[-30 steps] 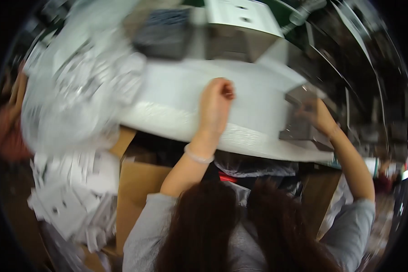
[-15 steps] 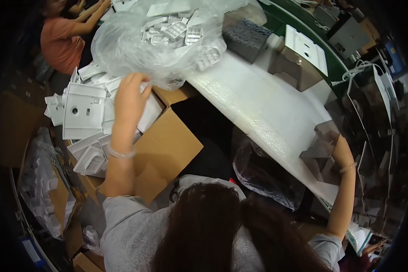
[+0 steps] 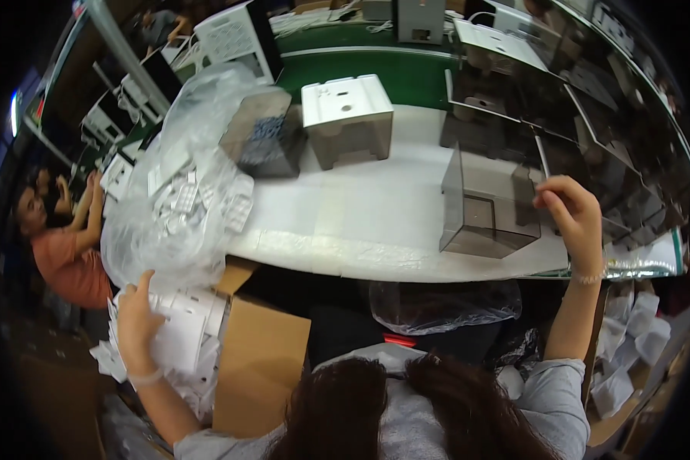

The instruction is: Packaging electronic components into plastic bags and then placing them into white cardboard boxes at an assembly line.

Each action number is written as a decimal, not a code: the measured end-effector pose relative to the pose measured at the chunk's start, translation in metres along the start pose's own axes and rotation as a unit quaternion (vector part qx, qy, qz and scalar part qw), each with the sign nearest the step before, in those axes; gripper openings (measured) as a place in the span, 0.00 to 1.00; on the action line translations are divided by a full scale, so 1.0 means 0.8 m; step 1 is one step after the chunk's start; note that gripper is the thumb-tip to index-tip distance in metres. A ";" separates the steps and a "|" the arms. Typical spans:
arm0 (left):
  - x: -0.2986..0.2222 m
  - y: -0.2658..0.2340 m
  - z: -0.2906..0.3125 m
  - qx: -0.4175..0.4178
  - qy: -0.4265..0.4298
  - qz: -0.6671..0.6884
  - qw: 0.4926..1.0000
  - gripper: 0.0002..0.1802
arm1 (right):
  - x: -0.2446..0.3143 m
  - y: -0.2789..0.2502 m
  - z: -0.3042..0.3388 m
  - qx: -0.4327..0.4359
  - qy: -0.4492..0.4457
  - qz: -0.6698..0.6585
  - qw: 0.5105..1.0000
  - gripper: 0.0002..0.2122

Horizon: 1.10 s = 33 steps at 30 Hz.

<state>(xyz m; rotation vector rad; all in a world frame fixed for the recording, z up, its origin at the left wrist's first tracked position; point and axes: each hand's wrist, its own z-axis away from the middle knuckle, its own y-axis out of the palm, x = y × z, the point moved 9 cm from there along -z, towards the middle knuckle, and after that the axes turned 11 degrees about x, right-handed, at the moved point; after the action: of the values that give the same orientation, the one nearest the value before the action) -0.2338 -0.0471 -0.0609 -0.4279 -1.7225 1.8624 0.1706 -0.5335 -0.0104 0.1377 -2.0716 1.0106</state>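
Note:
My left hand (image 3: pixel 136 318) reaches down into an open cardboard box (image 3: pixel 257 360) at my left and rests on a white plastic part (image 3: pixel 185 331) lying among several like it. My right hand (image 3: pixel 573 216) grips the right edge of a smoky transparent plastic housing (image 3: pixel 487 205) that stands on the white table (image 3: pixel 360 230). A large clear plastic bag (image 3: pixel 180 195) full of small white parts slumps over the table's left end, just above my left hand.
A white housing (image 3: pixel 346 116) and a dark transparent box (image 3: pixel 264 142) stand further back on the table. More dark transparent housings (image 3: pixel 590 123) are stacked at the right. A person in an orange top (image 3: pixel 65 245) works at the left. White parts (image 3: pixel 625 345) lie at lower right.
The view has swung back toward the table. My left hand has moved lower, onto the white parts in the box. My right hand still holds the transparent housing.

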 end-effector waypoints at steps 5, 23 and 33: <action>-0.121 -0.122 0.050 -0.058 0.176 0.046 0.982 0.44 | -0.046 -0.023 0.100 -0.179 0.004 -0.076 0.981 0.06; -0.494 -0.185 0.032 -0.360 0.611 0.136 0.691 0.20 | -0.188 0.098 0.113 -0.321 0.179 -0.033 0.929 0.05; -0.574 -0.129 0.006 -0.248 0.641 0.162 0.708 0.23 | -0.179 0.106 0.118 -0.353 0.170 -0.037 0.919 0.03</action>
<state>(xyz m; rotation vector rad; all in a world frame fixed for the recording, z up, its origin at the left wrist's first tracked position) 0.1456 -0.3229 -0.0228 -1.8026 -1.0376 0.6794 0.1724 -0.5762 -0.1968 -0.3097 -1.9567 0.1717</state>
